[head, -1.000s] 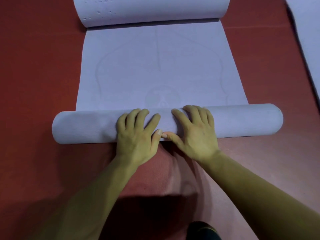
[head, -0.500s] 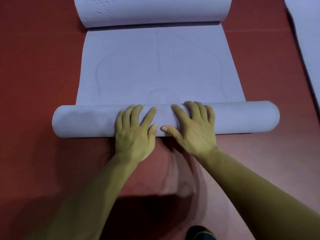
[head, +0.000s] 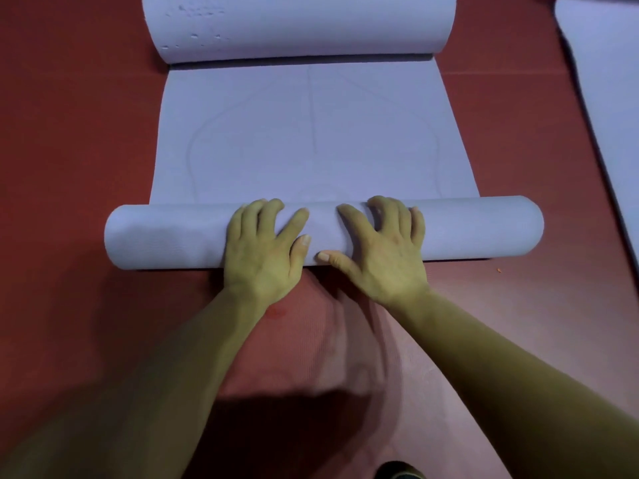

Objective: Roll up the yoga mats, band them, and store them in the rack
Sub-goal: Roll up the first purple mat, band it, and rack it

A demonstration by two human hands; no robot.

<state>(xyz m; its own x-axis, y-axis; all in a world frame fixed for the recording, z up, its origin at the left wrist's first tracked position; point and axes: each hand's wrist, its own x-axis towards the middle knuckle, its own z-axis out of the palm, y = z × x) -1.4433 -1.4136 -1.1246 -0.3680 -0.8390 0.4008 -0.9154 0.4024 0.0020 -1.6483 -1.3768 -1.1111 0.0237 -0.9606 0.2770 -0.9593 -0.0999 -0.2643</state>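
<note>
Red floor [head: 69,133]; lavender yoga mat [head: 311,140] lies on it, near end wound into a roll [head: 166,236]. Rolling step, judged about midway. Left hand [head: 262,257] and right hand [head: 383,257] press flat on the roll's middle, fingers spread. Next: push forward evenly, edges aligned. Mat's far curl cut off; no band or rack in view

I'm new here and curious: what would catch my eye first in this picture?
Two bare hands, the left hand and the right hand, press side by side with spread fingers on the middle of a pale lilac mat roll lying across the red floor. Beyond it the mat's flat stretch runs to a curled far end at the top. Another pale mat lies at the right edge.
</note>
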